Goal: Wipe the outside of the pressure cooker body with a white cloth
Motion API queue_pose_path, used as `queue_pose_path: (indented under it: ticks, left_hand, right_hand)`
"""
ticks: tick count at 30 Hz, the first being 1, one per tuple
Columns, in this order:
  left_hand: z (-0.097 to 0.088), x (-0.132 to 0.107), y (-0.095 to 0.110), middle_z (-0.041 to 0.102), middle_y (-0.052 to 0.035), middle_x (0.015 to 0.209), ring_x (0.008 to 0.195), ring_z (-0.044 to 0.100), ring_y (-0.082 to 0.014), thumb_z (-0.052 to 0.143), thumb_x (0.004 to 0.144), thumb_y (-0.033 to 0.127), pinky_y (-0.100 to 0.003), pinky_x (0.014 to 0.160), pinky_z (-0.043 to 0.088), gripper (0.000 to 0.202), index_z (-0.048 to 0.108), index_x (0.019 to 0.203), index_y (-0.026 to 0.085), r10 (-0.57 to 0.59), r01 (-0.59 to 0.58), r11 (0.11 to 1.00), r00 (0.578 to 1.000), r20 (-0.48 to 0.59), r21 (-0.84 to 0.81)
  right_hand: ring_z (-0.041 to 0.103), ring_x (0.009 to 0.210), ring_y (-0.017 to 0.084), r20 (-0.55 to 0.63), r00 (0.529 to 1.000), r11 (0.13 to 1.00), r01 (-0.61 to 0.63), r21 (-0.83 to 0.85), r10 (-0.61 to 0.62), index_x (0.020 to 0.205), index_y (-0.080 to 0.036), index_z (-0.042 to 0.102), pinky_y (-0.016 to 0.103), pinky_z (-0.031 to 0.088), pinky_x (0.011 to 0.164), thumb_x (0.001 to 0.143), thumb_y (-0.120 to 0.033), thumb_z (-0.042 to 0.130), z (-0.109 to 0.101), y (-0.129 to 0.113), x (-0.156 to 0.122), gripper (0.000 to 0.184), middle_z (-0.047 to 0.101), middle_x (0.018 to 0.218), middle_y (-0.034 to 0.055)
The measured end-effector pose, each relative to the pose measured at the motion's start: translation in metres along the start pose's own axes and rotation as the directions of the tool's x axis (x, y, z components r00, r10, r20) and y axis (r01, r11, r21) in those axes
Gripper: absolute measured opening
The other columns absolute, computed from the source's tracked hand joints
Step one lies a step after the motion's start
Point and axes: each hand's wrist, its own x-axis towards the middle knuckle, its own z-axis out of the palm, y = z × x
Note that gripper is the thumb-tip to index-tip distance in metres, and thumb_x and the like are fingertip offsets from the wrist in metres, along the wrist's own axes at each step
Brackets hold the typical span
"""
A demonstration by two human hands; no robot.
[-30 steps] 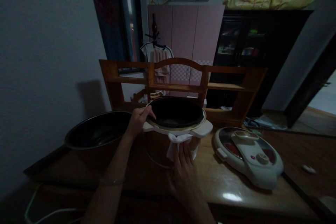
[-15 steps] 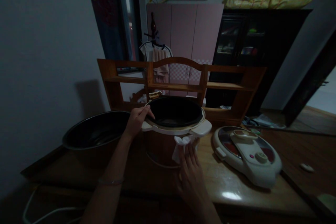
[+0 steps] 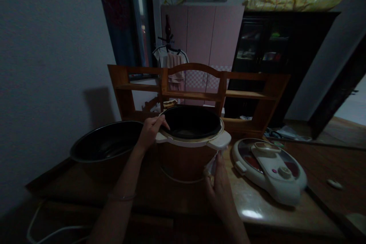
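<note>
Cooker sits upright and open-topped at frame centre, up and left of the right hand, which has a white wipe (cloth or tissue, can't tell) gripped at the body's right side, long axis slanting up-right toward the underside of the right handle. Left hand is farther from the wipe, clasped over the cooker's upper-left rim. Surface is a glossy wooden table, black bowl at left, lid at right; dim room, wooden shelf behind, pink wardrobe upper middle.
</note>
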Motion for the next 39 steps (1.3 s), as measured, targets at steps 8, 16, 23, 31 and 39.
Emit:
queue_pose_path:
  ticks: [8,16,23,31,39]
  left_hand:
    - [-0.001,0.0,0.001,0.067,-0.0039,0.065,0.065,0.059,-0.0162,0.042,0.095,0.043,-0.03,0.068,0.042,0.052,0.071,0.06,0.017,0.02,-0.02,1.0,1.0,-0.005,0.017]
    - [-0.001,0.0,0.002,0.066,-0.0029,0.062,0.062,0.058,-0.0164,0.043,0.095,0.043,-0.03,0.068,0.042,0.051,0.072,0.061,0.018,0.007,-0.007,1.0,1.0,-0.013,0.001]
    - [-0.001,0.0,0.002,0.067,-0.0028,0.061,0.062,0.058,-0.0165,0.043,0.094,0.044,-0.029,0.066,0.043,0.051,0.071,0.059,0.019,0.0,0.0,1.0,1.0,-0.011,0.007]
    - [0.0,0.0,0.001,0.067,-0.0036,0.064,0.064,0.059,-0.0169,0.043,0.093,0.045,-0.03,0.069,0.043,0.052,0.071,0.059,0.018,-0.001,0.001,1.0,1.0,-0.01,0.005]
    - [0.0,0.0,0.0,0.067,-0.003,0.063,0.064,0.06,-0.0169,0.042,0.094,0.045,-0.03,0.068,0.044,0.052,0.073,0.062,0.019,0.01,-0.009,1.0,1.0,-0.017,0.015]
  right_hand:
    - [0.016,0.151,0.029,-0.022,0.994,0.988,-0.105,0.112,0.108,0.158,-0.014,0.006,0.056,0.027,0.119,0.097,-0.02,0.041,0.001,-0.015,0.004,0.071,0.017,0.163,0.0141]
    - [0.018,0.15,0.032,-0.042,0.998,0.998,-0.039,0.044,0.041,0.158,-0.013,-0.002,0.059,0.032,0.116,0.095,-0.015,0.04,0.007,-0.03,-0.005,0.076,0.014,0.164,0.0156]
    - [0.007,0.151,0.036,-0.051,0.998,0.996,0.015,-0.091,-0.02,0.156,-0.012,-0.012,0.069,0.026,0.115,0.092,-0.008,0.037,0.024,-0.023,-0.022,0.081,0.005,0.164,0.0182]
    - [0.012,0.15,0.036,-0.008,0.991,0.99,-0.136,-0.034,0.136,0.157,-0.015,-0.011,0.067,0.03,0.113,0.092,-0.012,0.04,0.047,0.01,-0.045,0.083,0.01,0.164,0.018]
    - [0.041,0.141,0.027,0.004,0.987,0.985,-0.162,0.057,0.162,0.159,-0.018,0.001,0.048,0.049,0.105,0.093,-0.013,0.043,0.05,0.011,-0.055,0.078,0.04,0.153,0.0169]
